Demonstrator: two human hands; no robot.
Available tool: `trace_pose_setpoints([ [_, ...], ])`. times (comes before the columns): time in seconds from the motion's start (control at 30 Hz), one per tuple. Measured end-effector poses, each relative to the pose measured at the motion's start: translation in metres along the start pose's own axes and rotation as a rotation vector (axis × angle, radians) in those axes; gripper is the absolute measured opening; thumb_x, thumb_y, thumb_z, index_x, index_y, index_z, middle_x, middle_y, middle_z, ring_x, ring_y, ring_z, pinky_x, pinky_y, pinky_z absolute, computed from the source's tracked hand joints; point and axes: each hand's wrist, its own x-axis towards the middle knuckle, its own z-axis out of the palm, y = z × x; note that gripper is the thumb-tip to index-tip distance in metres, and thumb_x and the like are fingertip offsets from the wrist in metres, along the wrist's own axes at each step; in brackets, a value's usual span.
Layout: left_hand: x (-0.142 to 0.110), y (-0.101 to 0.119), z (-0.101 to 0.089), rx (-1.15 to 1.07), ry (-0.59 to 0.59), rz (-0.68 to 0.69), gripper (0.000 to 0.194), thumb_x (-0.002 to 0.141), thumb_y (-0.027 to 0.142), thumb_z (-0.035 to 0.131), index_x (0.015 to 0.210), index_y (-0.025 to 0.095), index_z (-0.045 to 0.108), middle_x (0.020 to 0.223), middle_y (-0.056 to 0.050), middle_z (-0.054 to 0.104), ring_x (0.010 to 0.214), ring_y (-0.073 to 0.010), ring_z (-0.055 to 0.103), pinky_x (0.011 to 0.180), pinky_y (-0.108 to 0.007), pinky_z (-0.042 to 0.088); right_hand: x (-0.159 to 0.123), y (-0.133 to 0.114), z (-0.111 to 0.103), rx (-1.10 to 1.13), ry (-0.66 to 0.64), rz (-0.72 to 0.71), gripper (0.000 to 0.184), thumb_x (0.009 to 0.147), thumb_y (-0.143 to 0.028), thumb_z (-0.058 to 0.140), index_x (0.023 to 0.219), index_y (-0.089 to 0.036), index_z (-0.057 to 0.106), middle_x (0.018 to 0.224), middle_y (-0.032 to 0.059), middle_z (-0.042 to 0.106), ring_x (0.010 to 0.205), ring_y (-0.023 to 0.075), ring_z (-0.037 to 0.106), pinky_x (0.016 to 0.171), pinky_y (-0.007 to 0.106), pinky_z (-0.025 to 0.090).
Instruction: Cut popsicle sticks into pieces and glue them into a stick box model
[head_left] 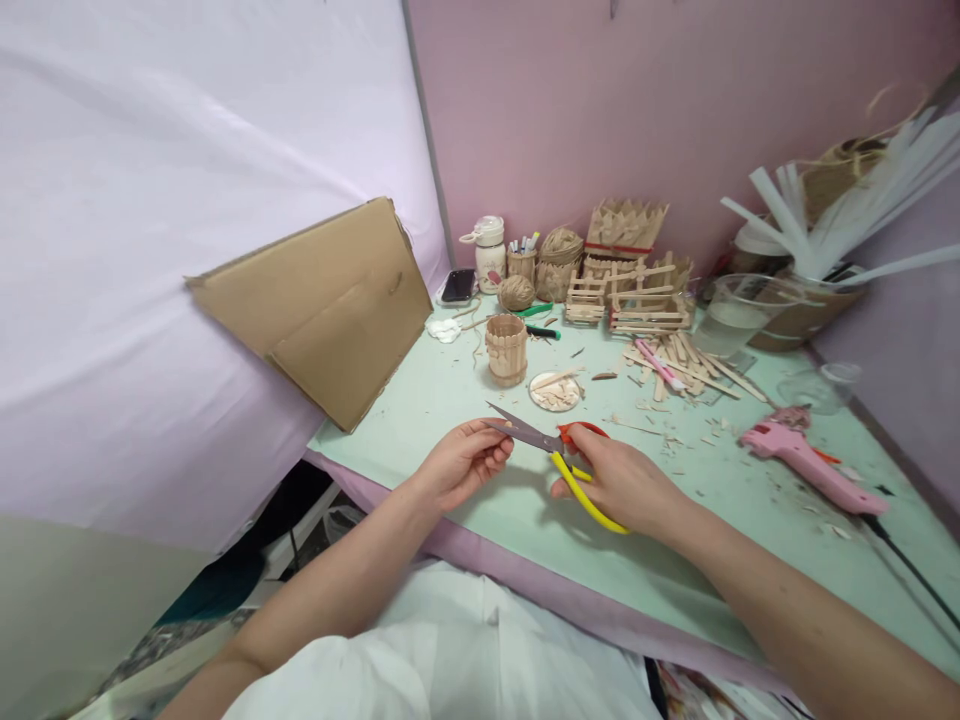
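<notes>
Red-and-yellow-handled scissors point(536, 438) lie near the centre of the frame, gripped in your right hand point(626, 485), the blades parted and pointing left across the fingertips of your left hand point(465, 462). Those left fingers are drawn together in a pinch; whether they hold a small piece, you cannot tell from this view. For a clean cut, the work would best meet the blades nearer the pivot than the tips, square to the edge, with your left fingertips behind the cutting line; a slow, even squeeze should suit thin wood better than a snap. Note the containers. Just above the blades, the stick-sided cup point(506, 360) stands upright and open, its bottom hidden from you. To its lower right, a shallow round dish point(555, 408) bears pale wood slivers point(559, 391). At upper centre, a stick-walled holder point(521, 268) contains markers point(529, 243), beside a stick-walled basket point(555, 283) bearing a twine ball point(561, 243). At right, a clear plastic cup point(729, 325) has contents too unclear to name, and the brown pot point(784, 325) contains long translucent white sticks point(785, 225).
</notes>
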Motion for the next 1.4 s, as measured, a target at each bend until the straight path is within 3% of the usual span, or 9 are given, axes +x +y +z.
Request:
trace_pose_setpoints([
  [0.27,-0.002,0.011,-0.008,0.188,-0.012,-0.069,0.019,0.062,0.018,0.073,0.077,0.010,0.065,0.058,-0.001,0.059,0.048,-0.0019,0.046,0.045,-0.012,0.031,-0.002,-0.002,0.000,-0.003,-0.058,0.002,0.031,0.073,-0.051,0.057,0.081,-0.025,0.044,0.068,-0.0032,0.055,0.056,0.0131,0.048,0.048,0.022,0.025],
  [0.5,-0.004,0.022,-0.016,0.378,-0.053,-0.105,0.019,0.060,0.020,0.076,0.075,0.011,0.069,0.066,-0.004,0.064,0.059,-0.0067,0.056,0.058,-0.017,0.042,-0.004,0.000,-0.003,0.039,-0.158,-0.051,0.010,0.079,-0.033,0.050,0.078,-0.025,0.044,0.072,-0.0021,0.061,0.058,0.0133,0.050,0.050,0.022,0.027],
  [0.7,-0.002,0.022,-0.021,0.359,-0.114,-0.151,0.016,0.061,0.021,0.075,0.073,0.012,0.069,0.064,-0.003,0.064,0.060,-0.0077,0.057,0.061,-0.019,0.043,-0.005,-0.003,-0.006,0.029,-0.168,-0.062,0.015,0.073,-0.032,0.056,0.078,-0.024,0.044,0.073,-0.0014,0.062,0.059,0.0141,0.050,0.050,0.022,0.026],
  [0.87,-0.003,0.023,-0.020,0.314,-0.121,-0.177,0.020,0.058,0.017,0.077,0.075,0.013,0.069,0.069,-0.003,0.065,0.061,-0.0073,0.057,0.063,-0.020,0.044,-0.005,-0.001,-0.003,0.039,-0.165,-0.082,0.009,0.077,-0.026,0.050,0.077,-0.025,0.041,0.074,-0.0022,0.064,0.057,0.0134,0.050,0.050,0.022,0.026],
  [1.1,-0.003,0.027,-0.014,0.304,-0.198,-0.163,0.017,0.059,0.018,0.076,0.071,0.011,0.068,0.059,-0.002,0.060,0.053,-0.0048,0.049,0.052,-0.016,0.036,-0.006,-0.003,-0.004,0.142,-0.223,-0.084,0.005,0.079,-0.026,0.046,0.079,-0.024,0.042,0.073,-0.0019,0.065,0.058,0.0133,0.050,0.052,0.022,0.028],
  [1.23,0.000,0.025,-0.012,0.304,-0.231,-0.149,0.016,0.062,0.019,0.074,0.074,0.009,0.068,0.057,-0.001,0.057,0.050,-0.0039,0.046,0.047,-0.016,0.031,-0.006,-0.004,-0.008,0.129,-0.216,-0.061,0.013,0.074,-0.027,0.052,0.082,-0.025,0.043,0.073,-0.0024,0.063,0.058,0.0135,0.048,0.051,0.022,0.028],
  [1.4,0.001,0.021,-0.017,0.300,-0.179,-0.152,0.017,0.061,0.018,0.075,0.074,0.011,0.068,0.061,-0.003,0.061,0.053,-0.0059,0.051,0.053,-0.018,0.037,-0.006,-0.004,-0.009,0.077,-0.202,-0.071,0.016,0.072,-0.028,0.054,0.085,-0.025,0.044,0.075,-0.0016,0.062,0.060,0.0141,0.050,0.052,0.022,0.027],
])
